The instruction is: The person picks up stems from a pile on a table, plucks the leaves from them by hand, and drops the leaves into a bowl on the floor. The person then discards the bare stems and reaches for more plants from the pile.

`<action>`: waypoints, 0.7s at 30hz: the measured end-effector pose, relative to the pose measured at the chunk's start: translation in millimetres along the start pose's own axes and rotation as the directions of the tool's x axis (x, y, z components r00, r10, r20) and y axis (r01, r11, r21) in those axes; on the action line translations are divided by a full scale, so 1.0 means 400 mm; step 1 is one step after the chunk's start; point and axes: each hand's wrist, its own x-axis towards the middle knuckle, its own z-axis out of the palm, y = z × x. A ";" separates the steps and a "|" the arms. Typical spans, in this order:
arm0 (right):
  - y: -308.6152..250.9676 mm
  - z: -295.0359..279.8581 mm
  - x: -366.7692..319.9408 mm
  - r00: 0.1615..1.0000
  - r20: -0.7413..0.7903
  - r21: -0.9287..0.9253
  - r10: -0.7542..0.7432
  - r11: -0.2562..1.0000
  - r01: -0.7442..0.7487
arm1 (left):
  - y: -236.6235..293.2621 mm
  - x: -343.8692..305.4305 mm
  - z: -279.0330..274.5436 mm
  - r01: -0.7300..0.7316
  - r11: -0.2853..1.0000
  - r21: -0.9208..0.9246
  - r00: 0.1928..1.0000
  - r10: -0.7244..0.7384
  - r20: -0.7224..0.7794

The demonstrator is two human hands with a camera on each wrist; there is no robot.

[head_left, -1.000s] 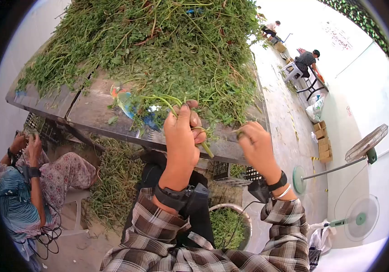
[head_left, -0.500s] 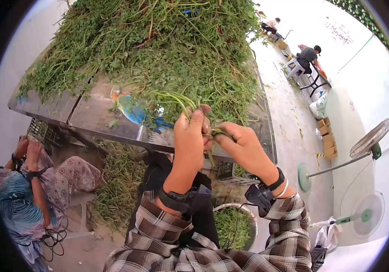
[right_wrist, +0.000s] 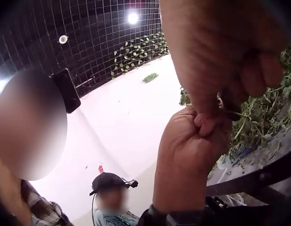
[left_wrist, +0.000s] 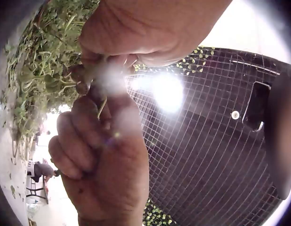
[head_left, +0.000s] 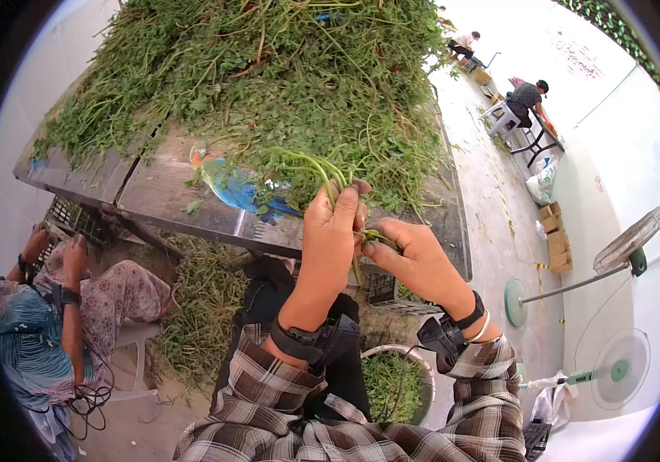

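The left hand [head_left: 325,240] grips a few stems [head_left: 318,165], which arch out above its fingertips near the table's [head_left: 168,181] front edge. Close beside it, the right hand [head_left: 420,258] pinches a green piece [head_left: 381,236]; whether this joins the stems I cannot tell. A heap of greens [head_left: 268,92] covers much of the table.

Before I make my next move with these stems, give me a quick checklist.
1. Stems secure in left hand: ok, gripped between thumb and fingers.
2. Right hand placed: ok, pinching a green piece beside the left.
3. Piece separated from the stems: cannot tell, fingers cover that spot.
4. Tub mouth unobstructed: not ok, a black cable crosses it in the head view.
5. More greens on the table: ok, a large pile.
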 end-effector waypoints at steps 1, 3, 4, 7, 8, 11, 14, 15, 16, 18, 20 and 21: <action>-0.003 -0.005 -0.001 0.999 0.027 -0.006 0.029 1.000 -0.029 | 0.000 0.001 -0.001 -0.001 1.000 0.004 1.000 0.001 0.000; -0.004 -0.004 -0.004 0.997 0.052 -0.011 0.059 0.998 -0.058 | -0.006 0.003 -0.001 -0.008 1.000 0.024 1.000 0.009 -0.016; -0.002 0.003 -0.006 1.000 -0.004 -0.021 0.003 1.000 -0.003 | -0.009 0.004 0.001 -0.015 0.999 0.041 0.999 0.017 -0.033; 0.007 -0.001 -0.004 0.988 -0.139 -0.141 -0.072 0.989 0.053 | -0.006 -0.002 0.011 0.037 0.999 0.013 0.999 -0.037 0.000; 0.012 -0.005 -0.002 0.972 -0.215 -0.245 -0.097 0.969 0.043 | -0.010 -0.003 0.015 0.038 0.999 0.013 0.999 -0.038 -0.001; 0.040 -0.016 0.019 0.961 -0.256 -0.351 -0.109 0.936 0.013 | -0.027 -0.001 0.024 0.100 0.994 -0.037 0.991 -0.096 0.089; 0.053 -0.013 0.030 0.954 -0.275 -0.373 -0.119 0.928 0.008 | -0.040 0.005 0.028 0.101 0.995 -0.006 0.993 -0.100 0.066; 0.053 -0.012 0.034 0.949 -0.291 -0.373 -0.117 0.928 0.000 | -0.041 0.006 0.030 0.097 0.995 -0.014 0.993 -0.096 0.068; 0.054 -0.011 0.038 0.950 -0.291 -0.373 -0.116 0.928 -0.001 | -0.042 0.007 0.031 0.095 0.995 -0.023 0.993 -0.093 0.071; 0.054 -0.015 0.050 0.950 -0.286 -0.389 -0.124 0.921 0.003 | -0.040 0.007 0.030 0.109 0.994 -0.028 0.993 -0.107 0.056; 0.118 -0.044 0.082 0.899 -0.412 -0.446 -0.151 0.893 -0.055 | -0.028 -0.002 0.029 0.120 0.992 -0.032 0.992 -0.118 0.043; 0.150 -0.063 0.087 0.829 -0.527 -0.492 -0.187 0.862 -0.118 | -0.014 -0.016 0.027 0.156 0.987 -0.044 0.985 -0.152 0.077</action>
